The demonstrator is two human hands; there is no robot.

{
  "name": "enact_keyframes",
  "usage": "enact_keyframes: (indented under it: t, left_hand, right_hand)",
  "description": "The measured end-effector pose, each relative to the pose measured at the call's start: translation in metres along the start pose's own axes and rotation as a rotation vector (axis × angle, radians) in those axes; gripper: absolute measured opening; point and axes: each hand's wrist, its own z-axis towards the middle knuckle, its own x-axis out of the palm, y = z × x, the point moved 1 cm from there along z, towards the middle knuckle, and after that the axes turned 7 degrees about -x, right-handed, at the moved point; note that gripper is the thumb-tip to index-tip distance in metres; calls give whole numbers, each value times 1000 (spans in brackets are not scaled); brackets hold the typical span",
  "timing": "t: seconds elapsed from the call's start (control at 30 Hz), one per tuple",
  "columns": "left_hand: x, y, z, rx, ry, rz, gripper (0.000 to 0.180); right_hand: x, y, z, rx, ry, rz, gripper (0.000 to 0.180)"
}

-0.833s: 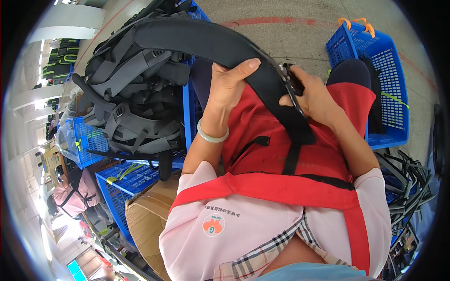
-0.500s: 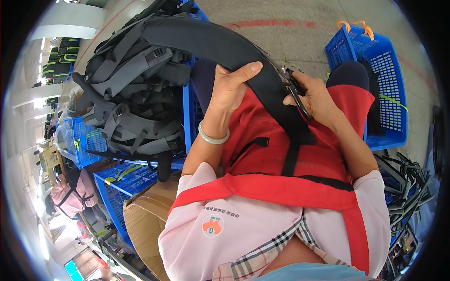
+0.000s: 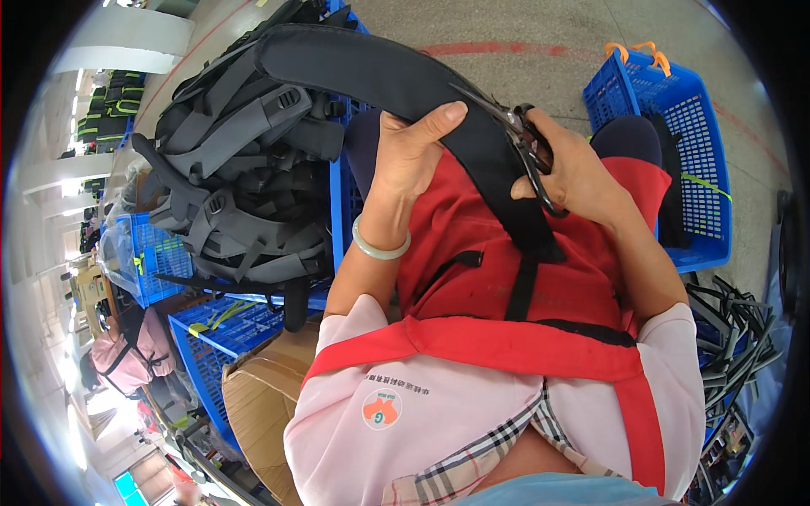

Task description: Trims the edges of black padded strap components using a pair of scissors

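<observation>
A long, curved black padded strap (image 3: 354, 74) arches from the heap on the left across to my lap. My left hand (image 3: 407, 156) grips it near its middle, thumb on top and the other fingers hidden beneath. In my right hand (image 3: 572, 169) is a pair of scissors (image 3: 527, 143) with dark handles, the fingers in the loops. Its blades point up and left and lie along the strap's right edge, just right of my left thumb. The strap's narrow end, with a thin black webbing tail (image 3: 522, 288), rests on my red apron (image 3: 456, 295).
Grey and black straps with buckles (image 3: 245, 219) are heaped at the left, on blue crates (image 3: 339, 211). Below them stand another blue crate (image 3: 228, 325) and a cardboard box (image 3: 266, 396). To the right are a blue basket (image 3: 704, 169) and a pile of dark strips (image 3: 726, 337).
The scissors' blades have come further into sight, reaching up and left along the strap's edge, and the handles have spread apart. My left hand and the strap have barely shifted.
</observation>
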Motion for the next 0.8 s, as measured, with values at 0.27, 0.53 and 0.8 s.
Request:
enact_keyframes:
  t: [0.27, 0.53, 0.8]
  left_hand:
    - [3, -1, 1, -14, 8, -6, 19]
    - [7, 0, 1, -1, 33, -40, 17]
    - [2, 2, 0, -9, 25, -51, 18]
  right_hand:
    - [-5, -3, -2, 50, 88, 35, 58]
    - [-2, -8, -6, -73, 41, -44, 73]
    - [1, -16, -4, 89, 106, 48, 60]
